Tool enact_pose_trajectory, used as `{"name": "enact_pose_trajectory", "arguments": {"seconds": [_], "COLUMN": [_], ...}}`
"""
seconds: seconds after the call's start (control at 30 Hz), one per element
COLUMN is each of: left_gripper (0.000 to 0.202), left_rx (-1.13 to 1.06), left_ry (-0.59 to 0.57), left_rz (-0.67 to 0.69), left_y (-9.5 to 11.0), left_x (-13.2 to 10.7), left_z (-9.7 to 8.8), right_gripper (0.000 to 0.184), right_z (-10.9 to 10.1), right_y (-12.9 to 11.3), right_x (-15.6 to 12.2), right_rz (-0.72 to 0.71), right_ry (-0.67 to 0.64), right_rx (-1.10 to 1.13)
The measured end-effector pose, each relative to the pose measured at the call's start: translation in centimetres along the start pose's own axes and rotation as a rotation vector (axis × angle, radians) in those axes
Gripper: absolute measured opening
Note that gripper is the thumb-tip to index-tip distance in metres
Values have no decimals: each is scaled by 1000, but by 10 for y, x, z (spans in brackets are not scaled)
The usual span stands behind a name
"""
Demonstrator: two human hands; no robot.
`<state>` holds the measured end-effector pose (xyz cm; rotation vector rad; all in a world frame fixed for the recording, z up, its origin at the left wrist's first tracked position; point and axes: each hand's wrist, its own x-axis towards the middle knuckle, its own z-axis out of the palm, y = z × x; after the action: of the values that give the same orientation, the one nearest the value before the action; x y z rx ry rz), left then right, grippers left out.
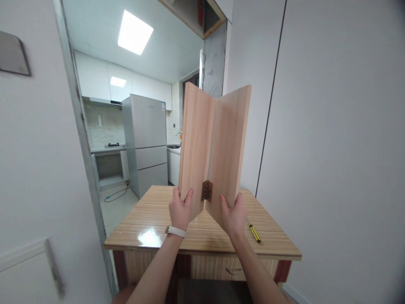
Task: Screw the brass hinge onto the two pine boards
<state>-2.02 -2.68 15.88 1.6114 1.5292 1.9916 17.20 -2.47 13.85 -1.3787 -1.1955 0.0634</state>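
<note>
Two light wooden boards stand upright above the table, joined along their inner edges by a bronze-coloured hinge [207,191] low down. They are partly folded, like a half-open book. My left hand [181,207] grips the lower outer edge of the left board [196,143], thumb on its inner face. Around the lower outer edge of the right board [228,147], my right hand [233,213] is closed in the same way. A yellow and black screwdriver [254,233] lies on the table just right of my right hand; part of its shaft is hidden.
The striped wooden table [142,219] has a drawer with a handle in front. A white wall [332,147] rises close on the right. Beyond a doorway on the left are a grey fridge [149,126], a cable [117,195] on the floor, and a sink [174,146].
</note>
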Motion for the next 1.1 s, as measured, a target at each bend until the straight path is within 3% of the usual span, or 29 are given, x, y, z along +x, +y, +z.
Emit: {"name": "enact_pose_trajectory", "arguments": {"seconds": [0.23, 0.4, 0.6, 0.77, 0.93, 1.1], "left_gripper": [39, 48, 53, 58, 68, 70], "left_rx": [-176, -350, -491, -535, -592, -471], "left_ry": [-110, -244, -333, -373, -457, -461], "left_rz": [2, -65, -210, -342, -545, -738], "left_y": [-5, -9, -24, -44, -76, -111], "left_x": [29, 36, 30, 29, 25, 15], "left_z": [-35, -45, -41, -34, -25, -11], "right_gripper": [53, 61, 68, 66, 63, 62], "right_z": [-34, -47, -47, -44, -35, -19], "right_y": [27, 43, 55, 63, 83, 114], "right_x": [34, 45, 47, 48, 44, 36], "right_rz": [-21, 50, 156, 229, 389, 490], "right_ry": [-157, -279, -405, -479, -609, -720], "right_rx": [338, 465, 613, 598, 617, 608]}}
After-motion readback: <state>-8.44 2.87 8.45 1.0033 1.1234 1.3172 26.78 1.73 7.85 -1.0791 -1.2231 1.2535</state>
